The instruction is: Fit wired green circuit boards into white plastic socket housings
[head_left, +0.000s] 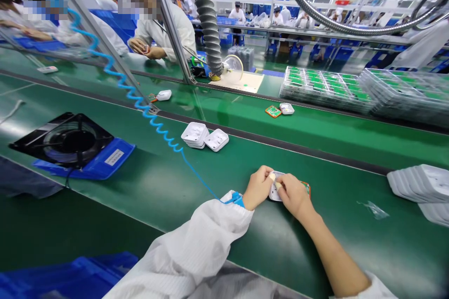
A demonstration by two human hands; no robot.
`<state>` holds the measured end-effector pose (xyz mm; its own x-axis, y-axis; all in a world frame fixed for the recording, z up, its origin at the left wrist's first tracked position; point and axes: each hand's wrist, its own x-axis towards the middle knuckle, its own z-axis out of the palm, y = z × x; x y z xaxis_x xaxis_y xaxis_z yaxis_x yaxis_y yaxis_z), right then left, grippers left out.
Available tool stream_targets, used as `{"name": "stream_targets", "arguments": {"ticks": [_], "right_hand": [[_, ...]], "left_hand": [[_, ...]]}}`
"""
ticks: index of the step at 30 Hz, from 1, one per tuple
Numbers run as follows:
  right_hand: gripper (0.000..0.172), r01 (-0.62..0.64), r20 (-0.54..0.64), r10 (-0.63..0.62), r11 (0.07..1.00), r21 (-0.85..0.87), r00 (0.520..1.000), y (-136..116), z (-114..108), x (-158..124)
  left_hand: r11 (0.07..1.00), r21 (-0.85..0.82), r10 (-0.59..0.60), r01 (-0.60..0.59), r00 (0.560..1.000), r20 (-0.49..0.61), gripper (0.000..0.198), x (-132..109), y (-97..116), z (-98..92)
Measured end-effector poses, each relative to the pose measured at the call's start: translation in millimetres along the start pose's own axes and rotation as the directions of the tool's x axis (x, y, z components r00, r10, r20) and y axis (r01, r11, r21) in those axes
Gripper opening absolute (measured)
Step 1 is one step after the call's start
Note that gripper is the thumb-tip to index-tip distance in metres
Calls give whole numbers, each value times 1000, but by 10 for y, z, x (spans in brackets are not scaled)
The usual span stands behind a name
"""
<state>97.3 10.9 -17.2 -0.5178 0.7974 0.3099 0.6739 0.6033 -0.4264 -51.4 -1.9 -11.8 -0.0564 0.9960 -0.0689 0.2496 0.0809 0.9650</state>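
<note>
The glossy green tabletop [168, 187] bore a black square-framed fan [79, 140] at left and stacked white plastic casings [419, 184] at far right. The left hand [258, 188] had its grip closed on the edge of a white rounded-square plastic case [275, 192], located between both hands; the right hand [293, 195] bent its fingers over it, their hold indeterminable. An orange-edged green circuit board [308, 189] showed partly beside the right hand.

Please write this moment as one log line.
Left hand: holds white case | right hand: at white case | partly hidden: orange-edged board
</note>
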Motion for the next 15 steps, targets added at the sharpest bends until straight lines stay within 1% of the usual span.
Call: {"name": "stream_targets", "arguments": {"ticks": [2, 6, 12, 15], "right_hand": [[11, -20, 2, 20, 999, 25, 1000, 3, -25, -1], [12, -30, 4, 30, 1000, 7, 1000, -5, -50, -5], [12, -54, 18, 54, 998, -15, 998, -28, -53, -1], [12, -43, 12, 43, 999, -26, 999, -26, -32, -2]], "left_hand": [[1000, 10, 19, -20, 1000, 15, 15, -4, 10, -4], [999, 25, 41, -41, 999, 33, 17, -5, 12, -3], [998, 38, 40, -41, 999, 27, 18, -9, 13, 0], [998, 41, 36, -37, 999, 28, 17, -13, 23, -4]]}}
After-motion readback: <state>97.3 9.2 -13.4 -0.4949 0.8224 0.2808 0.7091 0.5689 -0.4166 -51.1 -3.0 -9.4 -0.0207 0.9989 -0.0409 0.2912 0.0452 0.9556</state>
